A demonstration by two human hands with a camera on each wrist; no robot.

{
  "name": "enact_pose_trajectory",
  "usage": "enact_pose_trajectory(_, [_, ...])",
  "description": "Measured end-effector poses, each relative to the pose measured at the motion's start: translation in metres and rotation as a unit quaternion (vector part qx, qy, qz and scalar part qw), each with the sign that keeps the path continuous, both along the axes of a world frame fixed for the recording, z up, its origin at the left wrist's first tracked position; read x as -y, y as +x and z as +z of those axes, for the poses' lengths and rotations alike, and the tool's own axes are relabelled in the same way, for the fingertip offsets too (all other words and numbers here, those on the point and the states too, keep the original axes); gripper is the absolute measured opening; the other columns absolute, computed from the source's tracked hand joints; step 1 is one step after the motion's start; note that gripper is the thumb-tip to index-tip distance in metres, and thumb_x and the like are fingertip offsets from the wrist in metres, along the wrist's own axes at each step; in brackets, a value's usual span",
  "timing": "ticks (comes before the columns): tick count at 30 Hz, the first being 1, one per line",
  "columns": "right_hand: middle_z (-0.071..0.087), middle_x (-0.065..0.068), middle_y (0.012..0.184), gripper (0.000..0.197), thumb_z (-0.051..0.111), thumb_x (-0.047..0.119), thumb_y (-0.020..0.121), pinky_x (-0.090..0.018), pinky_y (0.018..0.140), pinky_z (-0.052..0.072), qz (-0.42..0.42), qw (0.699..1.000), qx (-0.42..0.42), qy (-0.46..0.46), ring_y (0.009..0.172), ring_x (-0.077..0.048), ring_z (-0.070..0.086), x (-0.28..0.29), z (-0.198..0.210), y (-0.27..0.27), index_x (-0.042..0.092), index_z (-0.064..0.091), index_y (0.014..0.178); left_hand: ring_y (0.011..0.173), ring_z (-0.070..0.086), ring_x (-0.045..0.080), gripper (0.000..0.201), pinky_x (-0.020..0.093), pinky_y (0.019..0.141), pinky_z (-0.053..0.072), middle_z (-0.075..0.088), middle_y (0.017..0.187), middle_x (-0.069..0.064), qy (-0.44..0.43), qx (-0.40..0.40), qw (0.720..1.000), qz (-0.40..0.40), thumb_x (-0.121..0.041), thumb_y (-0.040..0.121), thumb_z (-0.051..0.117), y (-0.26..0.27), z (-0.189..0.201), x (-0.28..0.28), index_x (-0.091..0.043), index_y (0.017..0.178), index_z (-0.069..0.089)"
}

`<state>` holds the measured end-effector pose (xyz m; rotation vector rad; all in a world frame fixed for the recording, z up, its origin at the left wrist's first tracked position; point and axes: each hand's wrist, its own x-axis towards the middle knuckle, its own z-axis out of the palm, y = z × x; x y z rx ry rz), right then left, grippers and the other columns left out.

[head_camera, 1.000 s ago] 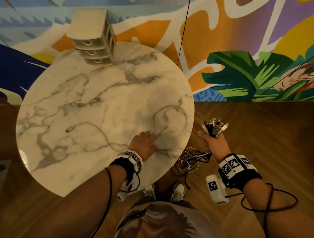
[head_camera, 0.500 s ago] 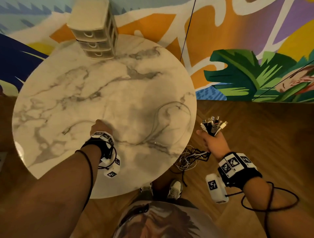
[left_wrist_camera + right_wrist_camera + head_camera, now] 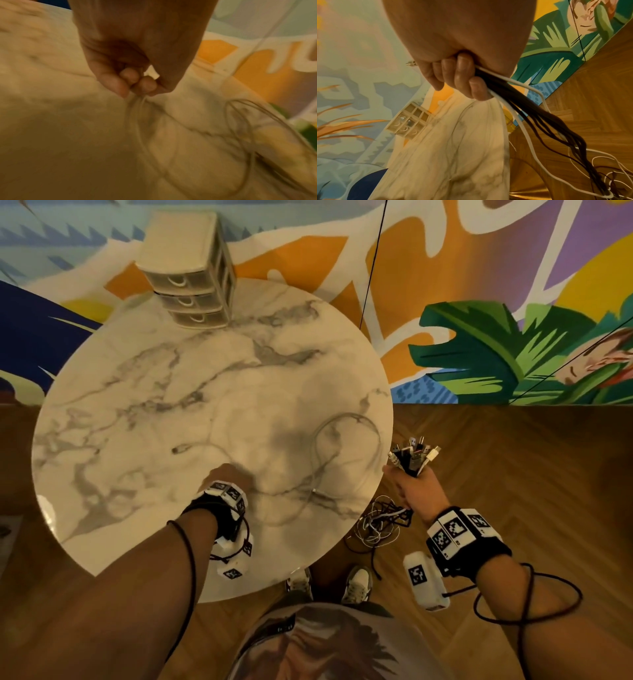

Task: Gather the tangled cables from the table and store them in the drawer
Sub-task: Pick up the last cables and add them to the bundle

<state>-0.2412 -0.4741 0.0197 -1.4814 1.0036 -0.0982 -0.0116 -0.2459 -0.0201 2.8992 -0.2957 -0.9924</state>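
A thin white cable (image 3: 346,440) lies looped on the round marble table (image 3: 144,412), its plug end (image 3: 180,448) out to the left. My left hand (image 3: 227,474) is over the table's near middle and pinches a stretch of that cable (image 3: 137,108) between thumb and fingertips (image 3: 145,85). My right hand (image 3: 416,486) is off the table's right edge, gripping a bundle of black and white cables (image 3: 513,94). Their plugs (image 3: 414,453) stick up from the fist and the tangled rest (image 3: 380,522) hangs below. The small beige drawer unit (image 3: 190,268) stands at the far edge, all drawers closed.
A painted mural wall (image 3: 513,302) rises right behind the table. Wooden floor (image 3: 513,474) spreads to the right and under me. My shoes (image 3: 356,583) show beneath the table's near edge. A thin black cord (image 3: 371,261) hangs down in front of the wall.
My left hand slid left along the white cable, then came back toward the middle and now pinches it. The plug end has been dragged rightward. The right hand kept its bundle still.
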Motion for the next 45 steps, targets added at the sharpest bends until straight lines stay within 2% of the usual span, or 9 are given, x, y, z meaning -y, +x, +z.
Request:
enact_pose_trajectory(4, [0.047, -0.001, 0.050, 0.032, 0.057, 0.028, 0.094, -0.022, 0.044, 0.030, 0.034, 0.999, 0.005, 0.000, 0.039, -0.007, 0.035, -0.012, -0.002, 0.014, 0.013, 0.063, 0.065, 0.090, 0.058, 0.032, 0.039, 0.032, 0.069, 0.041, 0.062, 0.102, 0.013, -0.056, 0.028, 0.986, -0.152, -0.050, 0.089, 0.045, -0.039, 0.026, 0.040, -0.013, 0.098, 0.053])
enact_pose_trajectory(7, [0.043, 0.009, 0.040, 0.029, 0.051, 0.021, 0.097, -0.016, 0.038, 0.029, 0.018, 0.997, 0.035, 0.066, 0.034, -0.004, 0.038, -0.019, 0.004, 0.031, -0.005, 0.064, 0.096, 0.074, 0.056, 0.029, 0.030, 0.031, 0.061, 0.038, 0.061, 0.088, 0.011, -0.089, 0.067, 0.945, -0.307, -0.045, 0.089, 0.042, -0.082, 0.055, 0.072, -0.016, 0.095, 0.046])
enact_pose_trajectory(12, [0.028, 0.005, 0.044, 0.031, 0.047, 0.028, 0.099, -0.020, 0.039, 0.020, 0.001, 0.989, 0.082, 0.124, 0.035, -0.008, 0.023, -0.013, 0.005, 0.036, 0.006, 0.068, 0.093, 0.061, 0.047, 0.024, 0.031, 0.031, 0.056, 0.036, 0.061, 0.080, 0.010, -0.103, 0.084, 0.886, -0.445, -0.041, 0.088, 0.043, -0.126, 0.075, 0.094, -0.014, 0.103, 0.047])
enact_pose_trajectory(15, [0.028, 0.005, 0.043, 0.035, 0.046, 0.027, 0.099, -0.022, 0.040, 0.017, 0.018, 0.985, 0.110, 0.129, 0.035, -0.009, 0.021, -0.006, 0.012, 0.029, 0.007, 0.063, 0.075, 0.060, 0.049, 0.024, 0.022, 0.032, 0.056, 0.038, 0.060, 0.075, 0.009, -0.160, 0.044, 0.900, -0.404, -0.037, 0.090, 0.042, -0.125, 0.072, 0.093, -0.016, 0.095, 0.047])
enact_pose_trajectory(18, [0.028, 0.004, 0.044, 0.038, 0.050, 0.028, 0.096, -0.025, 0.042, 0.017, 0.065, 0.981, 0.116, 0.144, 0.036, -0.008, 0.022, -0.005, 0.019, 0.020, 0.011, 0.063, 0.065, 0.061, 0.053, 0.021, 0.026, 0.035, 0.060, 0.045, 0.062, 0.074, 0.007, -0.349, -0.111, 0.918, -0.154, -0.030, 0.098, 0.038, -0.104, 0.070, 0.103, -0.011, 0.094, 0.055])
enact_pose_trajectory(22, [0.035, 0.000, 0.045, 0.043, 0.051, 0.029, 0.096, -0.024, 0.042, 0.021, 0.154, 0.978, 0.091, 0.110, 0.037, -0.009, 0.027, -0.013, 0.027, 0.015, 0.019, 0.064, 0.056, 0.051, 0.043, 0.014, 0.028, 0.025, 0.047, 0.036, 0.061, 0.070, 0.002, -0.517, -0.302, 0.792, 0.119, -0.029, 0.100, 0.042, -0.082, 0.092, 0.133, -0.007, 0.100, 0.059])
enact_pose_trajectory(28, [0.041, -0.005, 0.049, 0.032, 0.050, 0.029, 0.096, -0.026, 0.041, 0.017, 0.089, 0.974, 0.150, 0.142, 0.038, -0.009, 0.026, -0.012, 0.036, 0.008, 0.010, 0.066, 0.076, 0.049, 0.044, 0.014, 0.018, 0.028, 0.048, 0.040, 0.062, 0.071, 0.005, -0.544, -0.154, 0.825, -0.011, -0.015, 0.094, 0.053, -0.087, 0.114, 0.149, 0.001, 0.088, 0.060])
enact_pose_trajectory(37, [0.048, -0.005, 0.053, 0.028, 0.044, 0.008, 0.095, -0.023, 0.041, 0.016, -0.058, 0.964, 0.214, 0.148, 0.037, -0.007, 0.028, 0.010, 0.074, -0.005, 0.009, 0.058, 0.070, 0.071, 0.055, 0.013, 0.027, 0.023, 0.066, 0.043, 0.055, 0.073, -0.006, -0.495, -0.025, 0.823, -0.278, -0.022, 0.089, 0.061, -0.116, 0.144, 0.168, -0.032, 0.065, 0.054])
enact_pose_trajectory(45, [0.043, 0.006, 0.043, 0.026, 0.041, 0.002, 0.097, -0.020, 0.039, 0.023, -0.047, 0.972, 0.213, 0.085, 0.036, -0.005, 0.030, 0.016, 0.071, -0.014, 0.009, 0.050, 0.074, 0.083, 0.050, 0.018, 0.022, 0.041, 0.075, 0.045, 0.054, 0.081, 0.002, -0.466, 0.049, 0.810, -0.353, -0.028, 0.088, 0.057, -0.129, 0.150, 0.176, -0.016, 0.071, 0.062])
